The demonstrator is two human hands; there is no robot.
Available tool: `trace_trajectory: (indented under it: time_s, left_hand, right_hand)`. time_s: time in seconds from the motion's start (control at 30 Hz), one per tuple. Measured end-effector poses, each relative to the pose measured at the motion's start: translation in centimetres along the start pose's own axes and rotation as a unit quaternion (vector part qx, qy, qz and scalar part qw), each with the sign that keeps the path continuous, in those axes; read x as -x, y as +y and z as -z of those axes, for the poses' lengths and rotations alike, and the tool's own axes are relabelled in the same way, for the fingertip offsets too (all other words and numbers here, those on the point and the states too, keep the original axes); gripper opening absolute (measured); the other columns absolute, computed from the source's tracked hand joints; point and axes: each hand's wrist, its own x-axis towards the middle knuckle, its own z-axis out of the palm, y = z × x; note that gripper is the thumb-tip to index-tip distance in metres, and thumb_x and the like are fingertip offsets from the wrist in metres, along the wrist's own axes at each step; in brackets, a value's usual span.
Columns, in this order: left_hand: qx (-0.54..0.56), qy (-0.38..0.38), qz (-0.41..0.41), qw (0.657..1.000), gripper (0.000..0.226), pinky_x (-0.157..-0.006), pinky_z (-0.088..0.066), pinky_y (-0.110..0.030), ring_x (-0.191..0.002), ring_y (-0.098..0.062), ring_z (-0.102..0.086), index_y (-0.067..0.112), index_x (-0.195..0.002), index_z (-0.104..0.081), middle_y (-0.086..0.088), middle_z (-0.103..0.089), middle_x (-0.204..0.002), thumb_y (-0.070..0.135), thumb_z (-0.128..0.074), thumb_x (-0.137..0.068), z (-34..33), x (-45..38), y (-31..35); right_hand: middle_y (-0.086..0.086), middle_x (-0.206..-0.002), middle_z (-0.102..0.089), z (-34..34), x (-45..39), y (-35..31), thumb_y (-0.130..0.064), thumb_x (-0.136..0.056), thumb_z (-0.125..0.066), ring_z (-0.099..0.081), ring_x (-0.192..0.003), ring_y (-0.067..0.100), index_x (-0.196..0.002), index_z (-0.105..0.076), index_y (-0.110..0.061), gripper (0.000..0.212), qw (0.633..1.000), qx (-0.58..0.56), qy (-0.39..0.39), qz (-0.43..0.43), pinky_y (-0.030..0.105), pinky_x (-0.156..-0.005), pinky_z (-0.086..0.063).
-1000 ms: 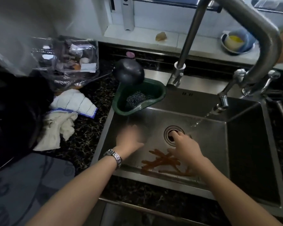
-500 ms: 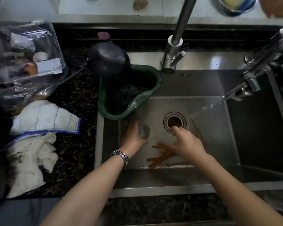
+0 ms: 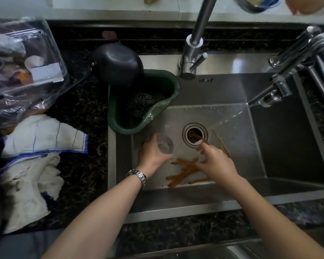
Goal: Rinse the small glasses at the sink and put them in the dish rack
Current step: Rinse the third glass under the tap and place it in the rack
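Spanning most of the view, the steel sink sits in a dark speckled counter. Clear plastic packaging and 2 pale cloths lie on the counter at left. Green corner strainer basket hangs in the basin's far-left corner, a steel scourer inside it and a black pot overlapping its far edge. Side tap at right runs, its stream angled toward the drain. Orange-brown chopsticks lie scattered on the basin floor. Left hand, steel watch on the wrist, is wrapped around 1 small clear glass, low in the basin, left of the drain. Right hand pinches 1 chopstick near the drain rim, remaining fingers loosely spread.
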Motion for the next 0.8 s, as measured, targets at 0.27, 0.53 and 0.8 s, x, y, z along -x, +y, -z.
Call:
trace_trajectory:
  time_s: [0.27, 0.53, 0.8]
  left_hand:
    - [0.046, -0.004, -0.084, 0.995, 0.079, -0.093, -0.049, -0.03, -0.109, -0.017, -0.056, 0.023, -0.125, -0.053, -0.001, -0.059, -0.119, 0.041, -0.087, -0.056, 1.0, 3.9, 4.3]
    - [0.075, 0.001, -0.102, 0.992, 0.076, -0.089, -0.052, -0.027, -0.104, -0.007, -0.056, 0.028, -0.123, -0.054, 0.007, -0.061, -0.115, 0.046, -0.087, -0.056, 1.0, 7.4, 8.9]
    - [0.164, 0.033, -0.015, 0.986, 0.073, -0.069, -0.041, -0.009, -0.095, -0.001, -0.057, 0.029, -0.122, -0.057, 0.011, -0.063, -0.106, 0.044, -0.088, -0.058, -2.0, 9.6, 14.6]
  right_hand:
    - [-0.005, -0.131, -0.053, 0.7, 1.6, 1.3, -0.041, -0.075, -0.076, -0.056, -0.112, 0.017, -0.127, -0.046, -0.028, 0.061, 1.0, -0.017, -0.002, 0.017, 0.037, -0.085, -0.051]
    - [-0.008, -0.135, -0.047, 2.6, 2.2, 3.9, -0.036, -0.066, -0.085, -0.047, -0.117, 0.004, -0.137, -0.04, -0.026, 0.085, 0.983, -0.138, 0.017, 0.119, 0.022, -0.092, -0.044]
    - [-0.009, -0.12, -0.051, 5.7, 1.9, 8.9, -0.054, -0.062, -0.08, -0.054, -0.107, 0.007, -0.127, -0.047, -0.023, 0.079, 0.96, -0.194, 0.026, 0.201, 0.024, -0.089, -0.05]
